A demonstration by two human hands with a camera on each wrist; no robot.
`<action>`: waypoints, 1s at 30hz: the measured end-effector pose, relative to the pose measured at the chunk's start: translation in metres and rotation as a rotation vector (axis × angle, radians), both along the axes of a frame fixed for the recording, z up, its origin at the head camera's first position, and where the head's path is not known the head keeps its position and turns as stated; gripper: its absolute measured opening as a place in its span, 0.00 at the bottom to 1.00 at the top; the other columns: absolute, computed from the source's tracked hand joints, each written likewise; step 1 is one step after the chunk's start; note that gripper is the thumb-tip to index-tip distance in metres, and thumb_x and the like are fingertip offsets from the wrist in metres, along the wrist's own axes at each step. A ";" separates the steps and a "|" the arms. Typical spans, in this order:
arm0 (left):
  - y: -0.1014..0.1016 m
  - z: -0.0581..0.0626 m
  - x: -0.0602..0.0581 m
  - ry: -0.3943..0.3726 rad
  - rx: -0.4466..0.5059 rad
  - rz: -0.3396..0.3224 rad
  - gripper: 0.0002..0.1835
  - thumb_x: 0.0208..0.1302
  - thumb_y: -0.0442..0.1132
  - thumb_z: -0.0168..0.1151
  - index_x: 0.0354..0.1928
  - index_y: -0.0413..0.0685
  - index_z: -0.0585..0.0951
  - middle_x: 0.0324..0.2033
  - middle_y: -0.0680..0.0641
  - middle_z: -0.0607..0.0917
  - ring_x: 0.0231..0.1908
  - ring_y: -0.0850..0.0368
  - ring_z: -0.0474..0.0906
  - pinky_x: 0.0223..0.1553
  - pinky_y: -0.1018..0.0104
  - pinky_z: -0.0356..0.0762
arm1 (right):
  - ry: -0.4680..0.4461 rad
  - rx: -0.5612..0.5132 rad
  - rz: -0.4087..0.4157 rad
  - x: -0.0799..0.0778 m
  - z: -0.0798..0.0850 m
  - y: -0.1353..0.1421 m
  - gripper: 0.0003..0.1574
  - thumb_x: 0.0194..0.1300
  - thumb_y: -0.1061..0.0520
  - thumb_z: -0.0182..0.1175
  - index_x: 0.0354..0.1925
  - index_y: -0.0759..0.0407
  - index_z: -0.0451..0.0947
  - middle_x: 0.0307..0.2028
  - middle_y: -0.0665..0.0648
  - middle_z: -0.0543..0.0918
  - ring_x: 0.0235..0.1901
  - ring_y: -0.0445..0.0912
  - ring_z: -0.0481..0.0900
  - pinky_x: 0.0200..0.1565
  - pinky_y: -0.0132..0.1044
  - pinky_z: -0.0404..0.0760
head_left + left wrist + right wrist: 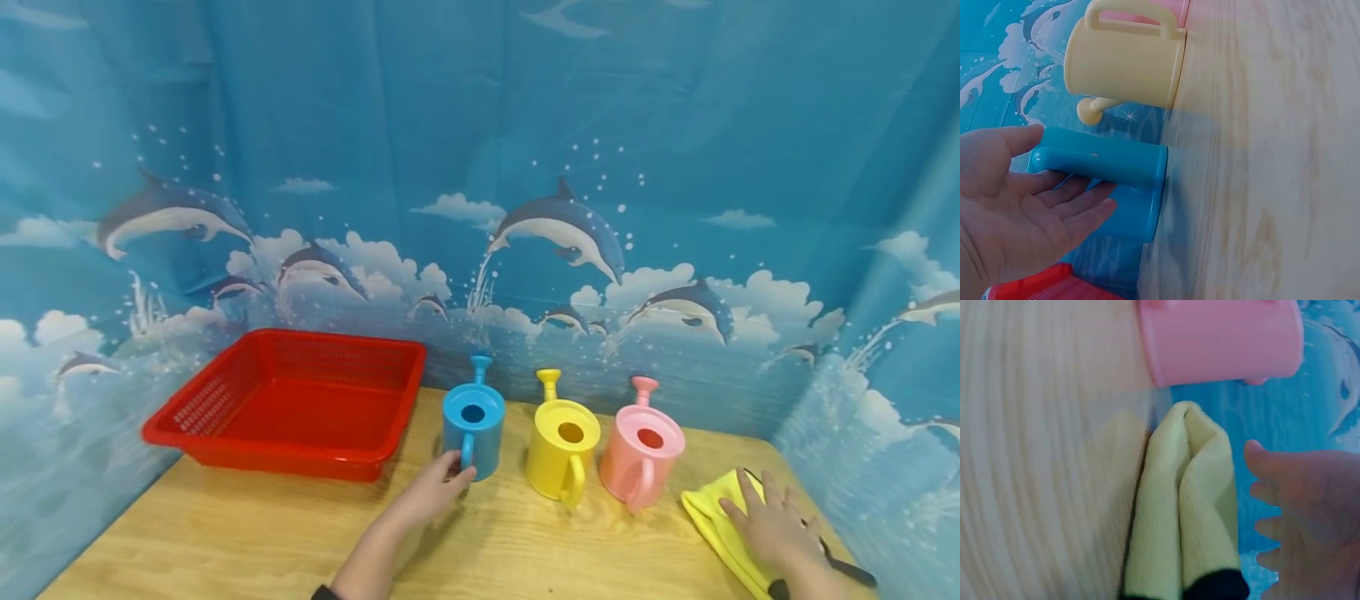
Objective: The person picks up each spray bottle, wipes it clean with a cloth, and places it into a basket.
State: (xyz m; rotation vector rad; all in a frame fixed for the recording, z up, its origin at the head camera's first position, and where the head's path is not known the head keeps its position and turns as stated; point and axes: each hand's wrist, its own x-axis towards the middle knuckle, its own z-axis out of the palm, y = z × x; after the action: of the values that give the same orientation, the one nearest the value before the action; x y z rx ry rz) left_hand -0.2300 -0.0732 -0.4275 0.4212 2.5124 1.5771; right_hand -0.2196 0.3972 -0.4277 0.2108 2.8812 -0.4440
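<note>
My left hand (435, 492) is at the handle of a blue watering can (487, 437). In the left wrist view its thumb is apart from the other fingers, and the extended fingers reach beside and behind the handle without curling round it. A yellow watering can (551, 462) and a pink watering can (618, 458) stand upright to the right of the blue one. Over a folded yellow cloth (708, 508) at the table's right side is my right hand (776, 529), fingers spread. The right wrist view shows that hand apart from the cloth, holding nothing.
A red plastic basket (300, 462) with perforated sides occupies the left of the wooden table (247, 533). Behind the table hangs a blue curtain (450, 100) printed with dolphins. A dark strap-like piece (851, 571) lies by the cloth.
</note>
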 end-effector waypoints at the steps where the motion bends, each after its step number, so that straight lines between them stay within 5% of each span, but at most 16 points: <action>1: -0.001 0.000 0.000 -0.004 0.004 -0.001 0.24 0.65 0.47 0.49 0.54 0.36 0.67 0.48 0.37 0.74 0.48 0.43 0.72 0.44 0.49 0.72 | -0.001 0.009 0.008 -0.001 -0.001 0.001 0.62 0.52 0.19 0.29 0.67 0.63 0.33 0.61 0.79 0.30 0.55 0.77 0.24 0.44 0.75 0.28; 12: -0.005 -0.003 0.001 0.002 -0.034 0.034 0.20 0.63 0.51 0.50 0.46 0.42 0.73 0.40 0.45 0.78 0.42 0.51 0.73 0.40 0.53 0.72 | 0.023 0.115 0.152 -0.012 -0.007 0.010 0.60 0.56 0.23 0.34 0.64 0.71 0.45 0.58 0.82 0.43 0.52 0.81 0.41 0.41 0.76 0.48; 30: -0.002 0.006 0.003 0.013 -0.015 0.012 0.12 0.65 0.43 0.50 0.42 0.42 0.73 0.40 0.45 0.80 0.44 0.48 0.75 0.41 0.52 0.72 | 0.067 0.054 0.273 -0.014 -0.025 0.014 0.51 0.60 0.33 0.46 0.62 0.73 0.49 0.57 0.85 0.46 0.49 0.86 0.41 0.35 0.77 0.52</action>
State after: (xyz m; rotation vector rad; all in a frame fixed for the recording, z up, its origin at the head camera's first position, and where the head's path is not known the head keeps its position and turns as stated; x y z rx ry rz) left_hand -0.2267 -0.0750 -0.4218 0.4167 2.5395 1.5639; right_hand -0.2331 0.4112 -0.4526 -0.1911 2.9287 -0.3281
